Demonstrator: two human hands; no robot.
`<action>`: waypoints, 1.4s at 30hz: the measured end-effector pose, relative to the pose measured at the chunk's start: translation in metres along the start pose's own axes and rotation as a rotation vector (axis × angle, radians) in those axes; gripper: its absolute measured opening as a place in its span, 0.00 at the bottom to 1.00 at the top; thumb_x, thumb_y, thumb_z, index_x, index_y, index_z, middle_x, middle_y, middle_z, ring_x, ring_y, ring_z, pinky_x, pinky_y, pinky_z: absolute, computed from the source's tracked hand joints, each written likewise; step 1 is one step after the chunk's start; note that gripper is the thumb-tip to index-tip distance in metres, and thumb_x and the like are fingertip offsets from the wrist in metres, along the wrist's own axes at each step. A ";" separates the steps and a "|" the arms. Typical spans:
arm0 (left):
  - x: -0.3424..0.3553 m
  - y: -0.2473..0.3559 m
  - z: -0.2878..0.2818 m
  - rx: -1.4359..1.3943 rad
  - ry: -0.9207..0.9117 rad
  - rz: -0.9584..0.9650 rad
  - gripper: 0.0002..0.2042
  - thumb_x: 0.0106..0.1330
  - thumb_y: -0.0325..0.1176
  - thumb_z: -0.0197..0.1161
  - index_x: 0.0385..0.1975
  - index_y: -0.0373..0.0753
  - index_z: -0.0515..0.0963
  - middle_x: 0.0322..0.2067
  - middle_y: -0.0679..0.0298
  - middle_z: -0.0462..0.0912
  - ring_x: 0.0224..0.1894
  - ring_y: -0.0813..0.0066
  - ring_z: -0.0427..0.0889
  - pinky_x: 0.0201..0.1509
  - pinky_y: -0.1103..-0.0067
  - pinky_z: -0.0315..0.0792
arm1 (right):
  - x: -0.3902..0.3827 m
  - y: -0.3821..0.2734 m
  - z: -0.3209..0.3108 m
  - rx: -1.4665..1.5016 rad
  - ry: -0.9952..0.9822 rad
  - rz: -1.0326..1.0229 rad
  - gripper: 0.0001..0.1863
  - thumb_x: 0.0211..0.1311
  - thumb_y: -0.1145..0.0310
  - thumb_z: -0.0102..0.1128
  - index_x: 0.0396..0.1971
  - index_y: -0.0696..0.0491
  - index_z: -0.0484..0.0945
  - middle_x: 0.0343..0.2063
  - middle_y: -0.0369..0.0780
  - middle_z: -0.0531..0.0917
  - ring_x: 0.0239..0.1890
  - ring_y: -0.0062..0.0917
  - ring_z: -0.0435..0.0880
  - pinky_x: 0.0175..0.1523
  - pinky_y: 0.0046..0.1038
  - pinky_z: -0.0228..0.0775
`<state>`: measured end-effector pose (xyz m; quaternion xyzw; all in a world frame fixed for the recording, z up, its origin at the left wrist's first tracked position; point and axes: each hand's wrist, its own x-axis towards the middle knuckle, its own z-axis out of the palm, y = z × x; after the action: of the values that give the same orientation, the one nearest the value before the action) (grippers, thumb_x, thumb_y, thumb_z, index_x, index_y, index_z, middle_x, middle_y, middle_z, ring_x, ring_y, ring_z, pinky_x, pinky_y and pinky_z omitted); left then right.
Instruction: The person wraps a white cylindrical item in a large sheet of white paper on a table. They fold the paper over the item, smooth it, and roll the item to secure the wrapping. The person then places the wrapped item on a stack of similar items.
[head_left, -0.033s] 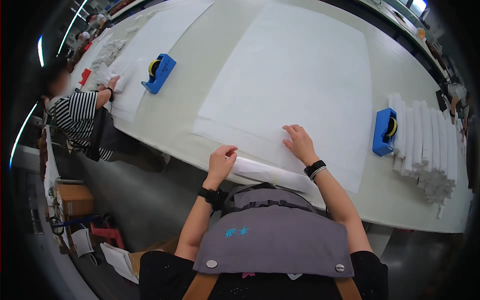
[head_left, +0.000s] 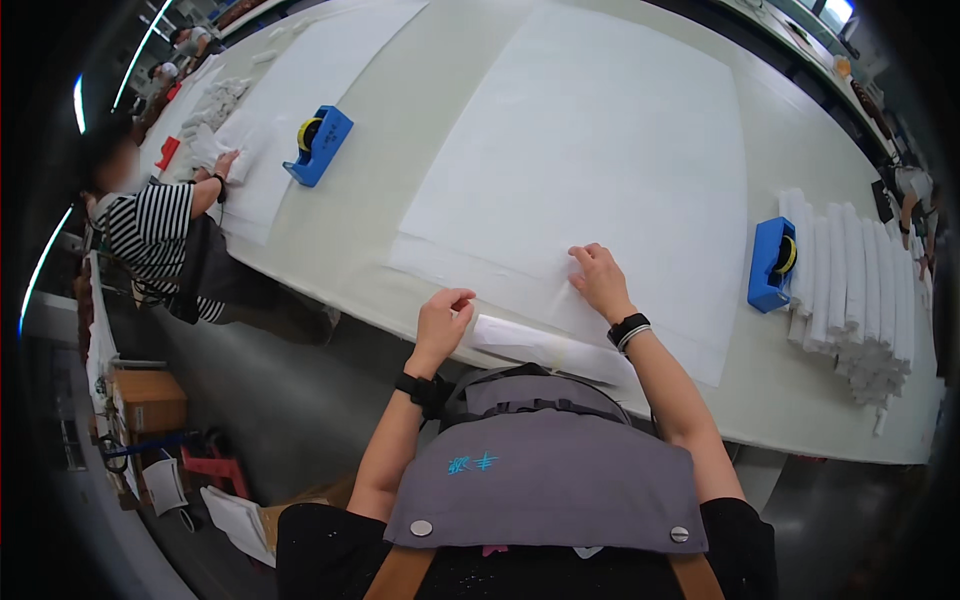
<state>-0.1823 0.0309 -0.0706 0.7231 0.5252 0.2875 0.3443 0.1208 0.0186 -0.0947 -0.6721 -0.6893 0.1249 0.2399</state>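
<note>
Only slightly has the right hand (head_left: 604, 284) moved, now a touch farther forward over the large white sheet (head_left: 610, 150); its fingers are loosely bent, with thumb and fingertips apart, near the sheet's near end; the left hand (head_left: 440, 328) is half curled at the table's near edge, and I cannot tell whether it grips anything; the sheet lies spread on the pale table (head_left: 375, 190), a white strip (head_left: 545, 346) along the near edge between the hands; one blue tape dispenser (head_left: 766, 265) stands right of the sheet, beside stacked white rolls (head_left: 850, 275).
</note>
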 end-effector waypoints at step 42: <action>0.158 0.029 0.093 0.112 -0.862 0.525 0.06 0.53 0.32 0.66 0.30 0.42 0.80 0.37 0.62 0.79 0.44 0.62 0.78 0.45 0.69 0.73 | 0.007 0.007 -0.040 0.515 -0.289 0.453 0.24 0.49 0.66 0.74 0.47 0.55 0.79 0.45 0.37 0.79 0.48 0.26 0.77 0.56 0.28 0.70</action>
<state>-0.0489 0.1575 -0.0943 0.9010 0.1507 0.0111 0.4066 0.1467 0.0197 -0.0625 -0.7006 -0.4959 0.4376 0.2676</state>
